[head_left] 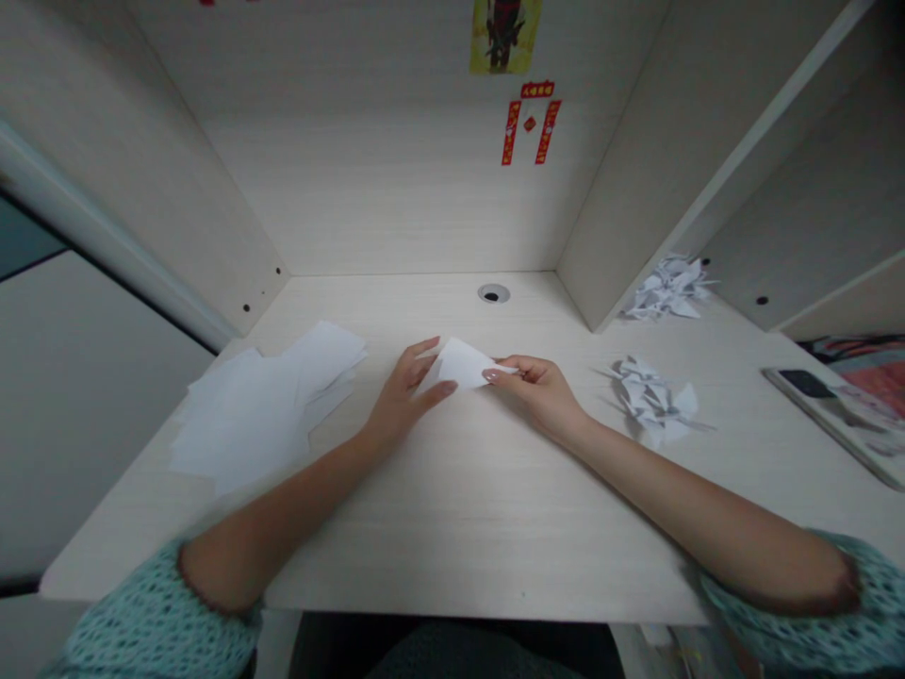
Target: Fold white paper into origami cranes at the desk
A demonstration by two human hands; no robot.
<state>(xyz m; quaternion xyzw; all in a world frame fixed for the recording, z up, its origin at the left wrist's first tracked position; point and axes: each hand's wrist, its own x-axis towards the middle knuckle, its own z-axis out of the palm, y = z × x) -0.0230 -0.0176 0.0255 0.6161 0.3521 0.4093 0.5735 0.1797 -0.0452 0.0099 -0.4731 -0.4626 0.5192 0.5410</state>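
Note:
A small piece of folded white paper [463,365] is held between my two hands over the middle of the desk. My left hand [414,382] grips its left side, the thumb at the lower edge and the fingers behind. On the right, my right hand [534,382] pinches the paper's pointed end between thumb and fingers. Left of my left hand lies a spread stack of white paper sheets [247,415]. To the right of my right hand sits a pile of folded white paper pieces [654,401].
Another heap of folded paper [671,288] lies behind, past the upright divider panel [636,170]. A phone [834,415] rests at the far right. A round cable hole [493,293] is in the desk [452,528] near the back wall, which bears red stickers [510,132].

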